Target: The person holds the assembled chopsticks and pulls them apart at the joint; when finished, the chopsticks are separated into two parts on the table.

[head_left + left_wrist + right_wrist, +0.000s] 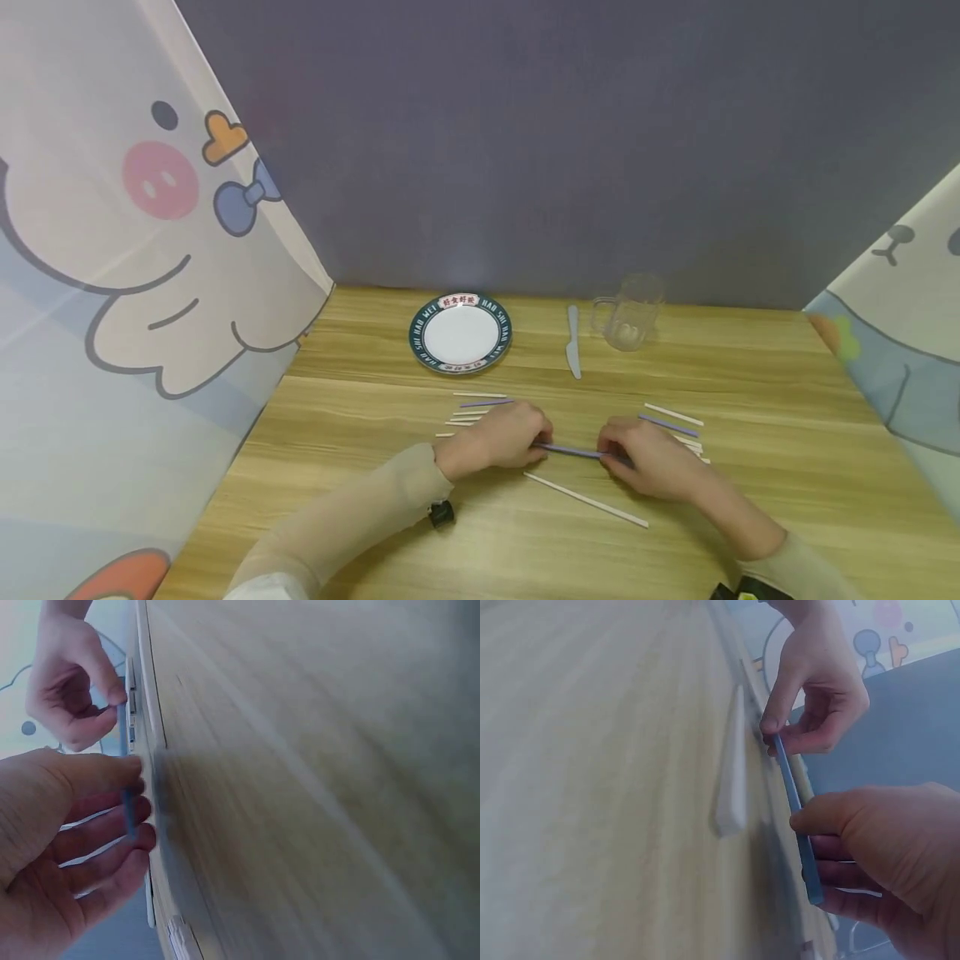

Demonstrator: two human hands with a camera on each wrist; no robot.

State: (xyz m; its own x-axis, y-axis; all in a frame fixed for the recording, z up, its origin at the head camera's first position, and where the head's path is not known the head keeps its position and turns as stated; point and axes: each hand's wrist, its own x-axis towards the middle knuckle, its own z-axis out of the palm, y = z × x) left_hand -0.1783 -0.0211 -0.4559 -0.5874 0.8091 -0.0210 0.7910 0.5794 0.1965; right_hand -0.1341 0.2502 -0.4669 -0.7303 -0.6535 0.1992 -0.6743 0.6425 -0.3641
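Observation:
A thin purple stick [572, 451] is stretched between both hands, just above the table. My left hand [510, 435] pinches one end of it between thumb and fingers. Toward the other end, my right hand [654, 458] pinches it the same way; in the right wrist view the stick [789, 780] passes under the thumb and along the fingers. Nearer to me, a white stick [587, 500] lies aslant on the wood. Several white sticks and a purple one [487, 403] lie beyond the left hand, partly covered by it. Another purple stick [667, 425] lies among white ones behind the right hand.
At the back of the wooden table [360, 483] stands a plate [461, 333] with a dark green rim. A grey plastic knife [573, 342] lies to its right, and a clear mug [632, 315] stands beyond that. Cartoon-print curtains [150, 275] flank the table, with a grey wall behind.

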